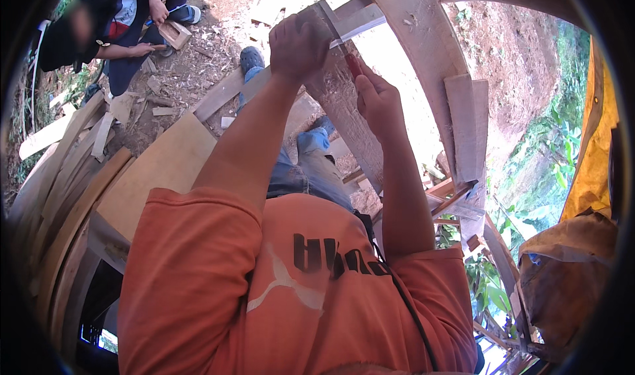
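Observation:
My right hand is closed round a red handle. A thin, dark, blade-like edge runs up and away from that handle; I cannot make out the exact kind of tool. Just to its left, my left hand is closed at the far end of a long wooden board, its fingers curled out of sight and slightly blurred. What it grips there is mostly hidden. The board slants from under my hands toward my right forearm. A pale wooden piece crosses beyond the tool.
A co-worker crouches at the far left, hands on a small wooden frame. Planks pile up at left beside a broad pale panel. A large timber stands on the right, near a yellow tarp. Wood scraps litter the ground.

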A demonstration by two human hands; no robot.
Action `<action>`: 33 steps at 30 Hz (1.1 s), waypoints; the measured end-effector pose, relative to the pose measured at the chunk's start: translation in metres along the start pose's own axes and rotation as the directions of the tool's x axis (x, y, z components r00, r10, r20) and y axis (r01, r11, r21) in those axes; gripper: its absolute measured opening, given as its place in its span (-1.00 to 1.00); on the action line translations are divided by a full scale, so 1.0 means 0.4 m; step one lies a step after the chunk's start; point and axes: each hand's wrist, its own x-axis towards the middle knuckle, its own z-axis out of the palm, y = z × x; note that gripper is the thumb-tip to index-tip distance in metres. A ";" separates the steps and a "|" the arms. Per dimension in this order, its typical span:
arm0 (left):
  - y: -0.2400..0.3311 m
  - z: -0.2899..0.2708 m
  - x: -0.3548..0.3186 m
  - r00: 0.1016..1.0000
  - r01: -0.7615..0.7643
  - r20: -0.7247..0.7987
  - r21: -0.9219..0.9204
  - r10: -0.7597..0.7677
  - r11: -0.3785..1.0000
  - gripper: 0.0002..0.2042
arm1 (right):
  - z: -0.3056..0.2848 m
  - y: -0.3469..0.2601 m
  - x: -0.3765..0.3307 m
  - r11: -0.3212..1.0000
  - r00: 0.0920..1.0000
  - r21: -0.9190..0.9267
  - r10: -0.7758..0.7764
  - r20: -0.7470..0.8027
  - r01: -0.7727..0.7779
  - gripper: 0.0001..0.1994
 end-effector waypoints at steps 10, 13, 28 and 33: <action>0.001 -0.002 -0.014 1.000 0.017 -0.009 -0.001 -0.017 1.000 -0.48 | -0.024 0.140 -0.161 0.988 0.997 0.150 -0.012 -0.071 0.023 -0.50; 0.004 -0.005 -0.002 1.000 0.002 -0.009 -0.003 -0.002 1.000 -0.48 | 0.018 0.056 -0.029 0.989 0.993 0.103 -0.098 -0.068 0.105 -0.51; -0.001 -0.007 -0.006 1.000 0.023 -0.009 0.005 -0.023 1.000 -0.49 | 0.026 0.028 0.002 0.994 0.995 0.070 -0.082 -0.065 0.086 -0.54; 0.006 -0.001 -0.002 0.999 0.043 -0.004 0.011 -0.043 0.999 -0.50 | -0.005 0.103 -0.089 0.997 0.995 0.038 -0.067 -0.077 0.070 -0.52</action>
